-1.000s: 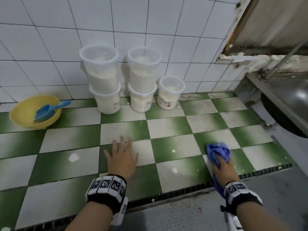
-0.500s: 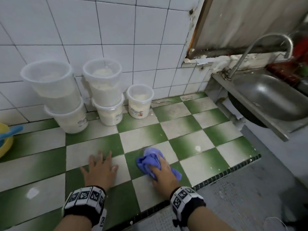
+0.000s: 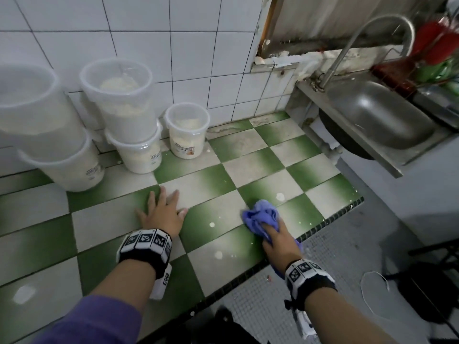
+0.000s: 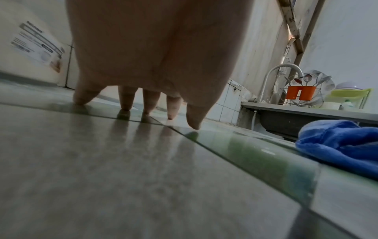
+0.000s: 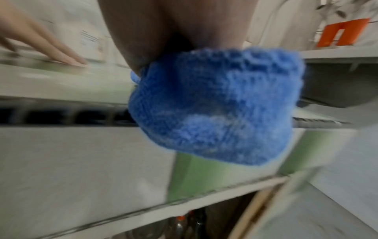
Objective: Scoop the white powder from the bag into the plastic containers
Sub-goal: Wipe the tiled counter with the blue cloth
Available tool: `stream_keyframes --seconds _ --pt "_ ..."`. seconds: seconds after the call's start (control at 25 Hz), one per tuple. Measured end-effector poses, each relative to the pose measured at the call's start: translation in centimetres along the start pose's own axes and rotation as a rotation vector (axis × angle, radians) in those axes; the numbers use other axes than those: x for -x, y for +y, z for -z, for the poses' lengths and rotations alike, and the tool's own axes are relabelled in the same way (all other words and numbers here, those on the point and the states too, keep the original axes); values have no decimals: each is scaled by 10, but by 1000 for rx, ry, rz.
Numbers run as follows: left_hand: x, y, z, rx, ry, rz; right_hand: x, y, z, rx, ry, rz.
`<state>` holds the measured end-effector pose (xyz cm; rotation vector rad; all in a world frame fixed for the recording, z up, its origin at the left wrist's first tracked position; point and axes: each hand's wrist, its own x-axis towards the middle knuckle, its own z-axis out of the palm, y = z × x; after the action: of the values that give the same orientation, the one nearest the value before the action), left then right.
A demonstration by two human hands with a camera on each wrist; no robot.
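Note:
Several clear plastic containers with white powder stand against the tiled wall: a stacked pair at the far left, a second stacked pair and a small single tub. My left hand lies flat on the green-and-white checked counter, fingers spread and holding nothing. My right hand grips a bunched blue cloth and presses it on the counter near the front edge. The cloth fills the blurred right wrist view and shows at the right in the left wrist view. No bag or scoop is in view.
Small white powder spots dot the counter. A steel sink with a curved tap is set lower at the right, with a dish rack behind it. The counter's dark front edge runs just beyond the cloth.
The head view has turned right, so the yellow bowl and blue scoop have left the frame. My right hand swept the cloth left towards the left hand, then slightly back right. The left hand stayed flat.

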<state>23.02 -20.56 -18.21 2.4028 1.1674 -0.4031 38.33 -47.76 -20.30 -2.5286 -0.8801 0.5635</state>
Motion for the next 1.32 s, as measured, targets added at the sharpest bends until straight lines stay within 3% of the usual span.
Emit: stream_keyframes --seconds 0.16,0.32,0.44,0.56,0.64,0.72,0.84,0.96,1.12,1.32 --pt "-3 8 3 -7 48 -1 -31 62 43 1 245 -261" --pt "-4 11 2 -37 64 16 -107 96 73 151 183 -392" --pt "-4 11 3 -45 84 25 -174 95 60 257 97 -273" --pt "-5 11 1 -46 84 29 -200 26 46 312 -29 -154" --pt "-6 9 0 -47 87 33 -207 -21 25 295 -51 40" --pt "-7 8 0 -37 84 36 -200 -69 -3 271 -94 247" --pt "-7 8 1 2 113 20 -147 -120 -39 212 -216 480" --pt "0 -3 0 89 165 87 -99 -123 -56 176 -227 636" --pt "27 -41 0 83 213 257 -119 -112 -53 142 -132 562" --pt "67 -103 -1 212 325 424 -157 -175 -71 246 -113 449"
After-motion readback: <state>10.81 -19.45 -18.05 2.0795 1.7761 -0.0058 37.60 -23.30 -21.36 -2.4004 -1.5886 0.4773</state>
